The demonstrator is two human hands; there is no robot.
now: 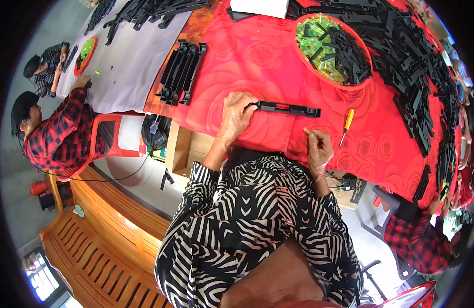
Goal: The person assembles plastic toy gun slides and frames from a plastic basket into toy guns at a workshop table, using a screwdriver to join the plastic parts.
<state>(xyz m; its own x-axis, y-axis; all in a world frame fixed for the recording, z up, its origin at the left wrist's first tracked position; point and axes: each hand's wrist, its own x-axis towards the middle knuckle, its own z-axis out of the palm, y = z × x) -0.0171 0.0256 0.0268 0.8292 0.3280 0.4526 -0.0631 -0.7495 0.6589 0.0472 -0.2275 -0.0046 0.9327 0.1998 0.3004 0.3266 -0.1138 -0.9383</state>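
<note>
The black plastic bar point(287, 108) is gripped at its end by the left hand point(236, 114) on the desk point(257, 56). A small pale part point(305, 130) is pinched by the right hand point(318, 147) fingers.

The person wears a garment with a bold black-and-white zebra-like zigzag print. Loose sleeves cover both upper arms to about the elbow; the forearms are bare. The left hand point(236, 114) and right hand point(319, 149) are uncovered, with no gloves visible.
</note>
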